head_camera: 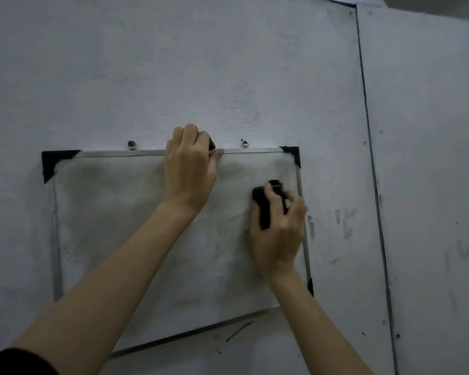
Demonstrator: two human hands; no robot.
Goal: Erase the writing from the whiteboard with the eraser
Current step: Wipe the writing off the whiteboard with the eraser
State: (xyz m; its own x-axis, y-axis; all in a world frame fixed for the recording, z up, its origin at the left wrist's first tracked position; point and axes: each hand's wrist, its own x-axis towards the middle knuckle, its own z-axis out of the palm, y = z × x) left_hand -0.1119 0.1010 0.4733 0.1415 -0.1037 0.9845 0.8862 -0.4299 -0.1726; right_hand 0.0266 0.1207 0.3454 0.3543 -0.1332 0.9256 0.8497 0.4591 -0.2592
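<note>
Head view: a smudged whiteboard [119, 226] hangs tilted on a grey wall [228, 63]. The left grip [190, 169] curls over the middle of its top edge. The right grip [278, 231] clamps a black eraser [264, 209] against the board near its right edge, below the top right corner.

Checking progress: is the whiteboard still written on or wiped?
Mostly wiped: the whiteboard shows only grey smears, no legible strokes. The right hand grips the eraser at its right edge; under that hand, cannot tell.

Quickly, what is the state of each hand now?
Left hand: grips the whiteboard by its top edge.
Right hand: holds the eraser against the whiteboard.
</note>
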